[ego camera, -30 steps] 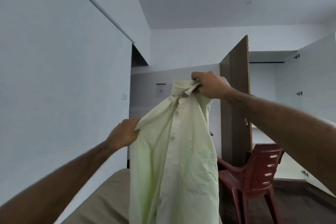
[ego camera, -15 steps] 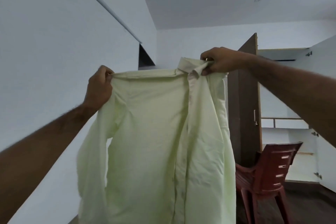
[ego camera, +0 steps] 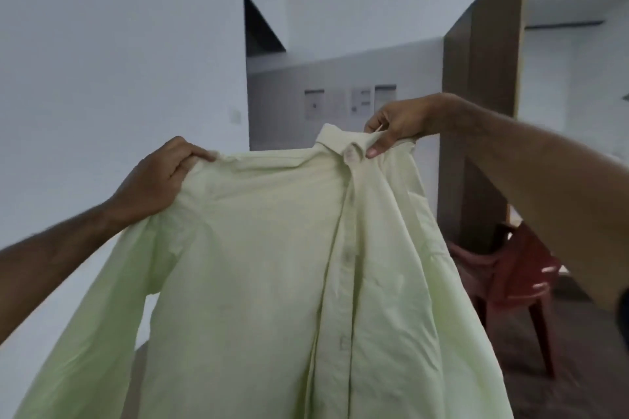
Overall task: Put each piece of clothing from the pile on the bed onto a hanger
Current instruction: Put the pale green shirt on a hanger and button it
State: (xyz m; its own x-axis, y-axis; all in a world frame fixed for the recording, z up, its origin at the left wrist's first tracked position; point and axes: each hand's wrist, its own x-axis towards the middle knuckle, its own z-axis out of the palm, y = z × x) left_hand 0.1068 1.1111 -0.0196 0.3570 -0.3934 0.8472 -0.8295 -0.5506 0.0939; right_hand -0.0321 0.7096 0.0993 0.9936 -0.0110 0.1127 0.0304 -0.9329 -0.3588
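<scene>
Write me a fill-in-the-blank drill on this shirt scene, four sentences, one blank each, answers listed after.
1. The pale green shirt is held up by ____ hands.
2. The right hand pinches the shirt at its ____.
3. The left hand grips the shirt at one ____.
4. The plastic chair behind the shirt is ____ in colour.

Missing words: two; collar; shoulder; red

Bedroom: open wardrobe (ego camera: pixel 483 85), plastic chair (ego camera: pixel 510 275).
</scene>
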